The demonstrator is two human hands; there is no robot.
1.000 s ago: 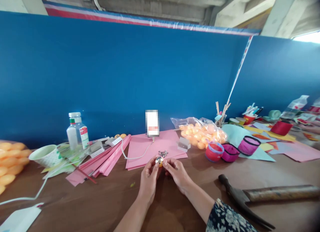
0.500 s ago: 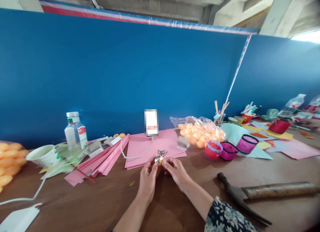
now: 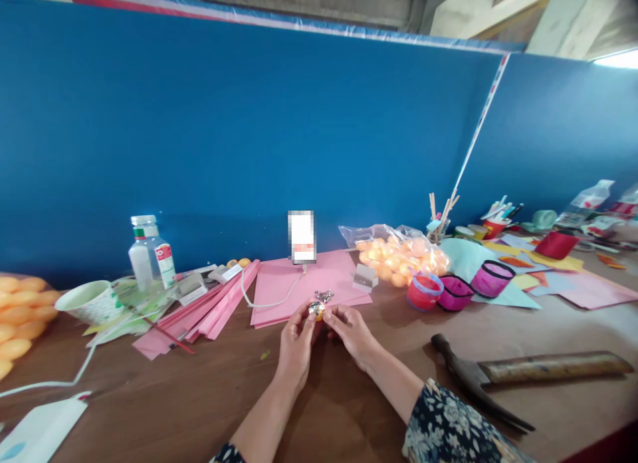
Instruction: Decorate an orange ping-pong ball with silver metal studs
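Between the fingertips of both hands is a small orange ball with shiny silver pieces on its upper side. My left hand pinches it from the left, thumb in front. From the right, my right hand closes thumb and fingers on its edge; whether a small piece is also in those fingers I cannot make out. Just beyond the fingertips, a little heap of shiny metal pieces lies on pink paper sheets. A small grey-white open box stands right of the heap.
A claw hammer lies at the right. Bags of orange balls stand behind and at far left. Left are a clear bottle, a paper cup and pink strips. A phone-like white screen leans on the blue partition.
The view has tilted slightly down, so the background sits a little higher. Both hands keep the ball in nearly the same place.
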